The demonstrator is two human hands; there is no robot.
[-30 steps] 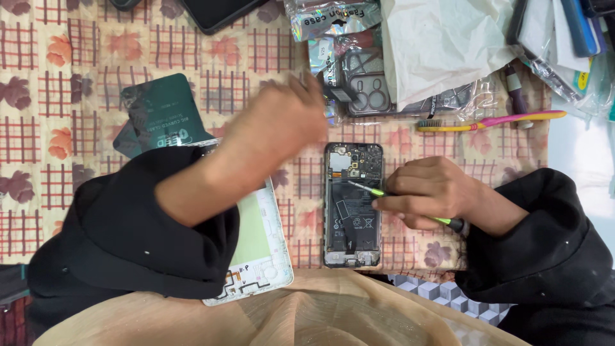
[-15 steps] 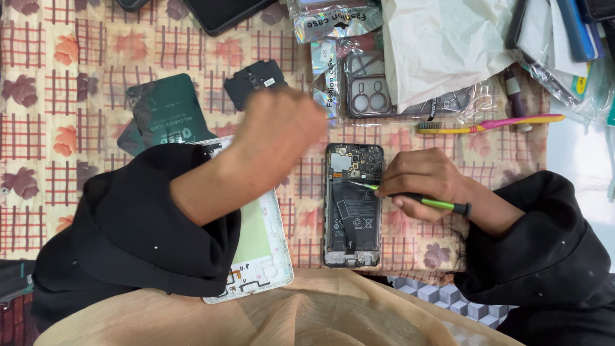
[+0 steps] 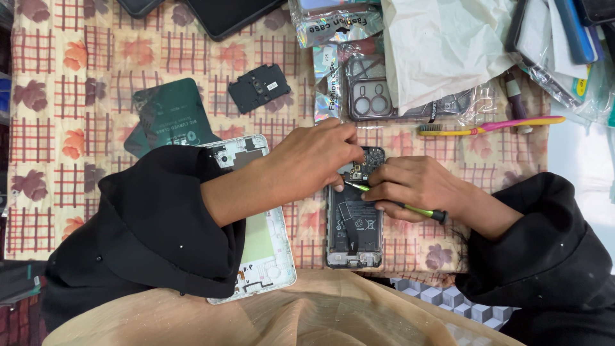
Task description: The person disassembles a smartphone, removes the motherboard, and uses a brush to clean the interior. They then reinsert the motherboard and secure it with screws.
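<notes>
A matt woven cloth [image 3: 77, 96] with a checked floral print covers the surface; glossy clear plastic wrappers [image 3: 333, 25] at 12 o'clock; crumpled white paper [image 3: 442, 51] beside them.

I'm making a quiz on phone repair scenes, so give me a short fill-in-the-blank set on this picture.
1. The right hand holds a screwdriver with a ____ shaft.
2. The opened phone lies with its ____ removed, battery showing.
3. The left hand touches the phone's ____ end.
4. The toothbrush has a pink and ____ handle.

Missing words: green; back cover; top; yellow
</notes>
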